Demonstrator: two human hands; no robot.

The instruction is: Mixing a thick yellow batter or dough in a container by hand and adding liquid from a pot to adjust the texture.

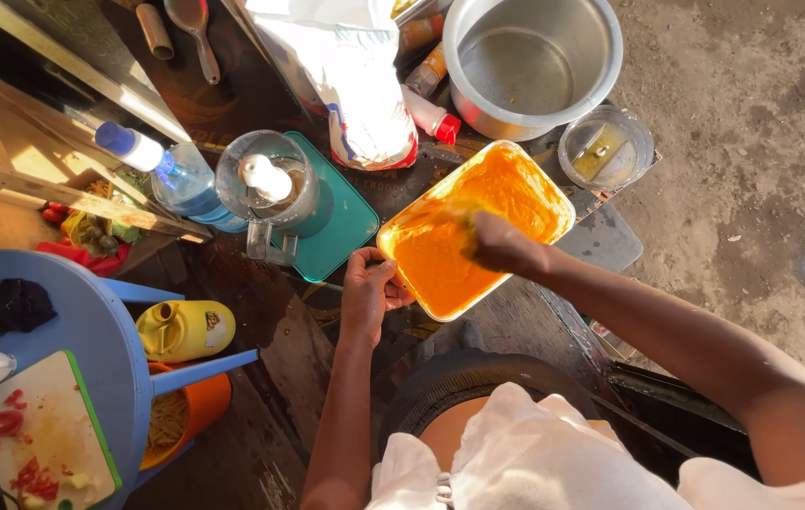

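Left hand (371, 283) pinches the near corner of the orange-smeared rectangular tray (440, 260), its long axis running away up-right, while the right hand (501, 244) presses curled inside it, grip contents hidden.

This is a makeshift outdoor kitchen, set up on bare, dusty ground (752, 123) in strong sunlight. Cooking gear crowds a dark, worn desk (261, 312): a big metal pot (530, 66), a blender jug (270, 184) on a teal tray (350, 222), a water bottle (171, 175), sauce bottles (431, 113) and a sack (355, 85). A cutting board (43, 434) with chopped red vegetables lies on a blue plastic chair (91, 321), beside a yellow oil jug (185, 329). Rough wooden planks (53, 184) frame the corner.
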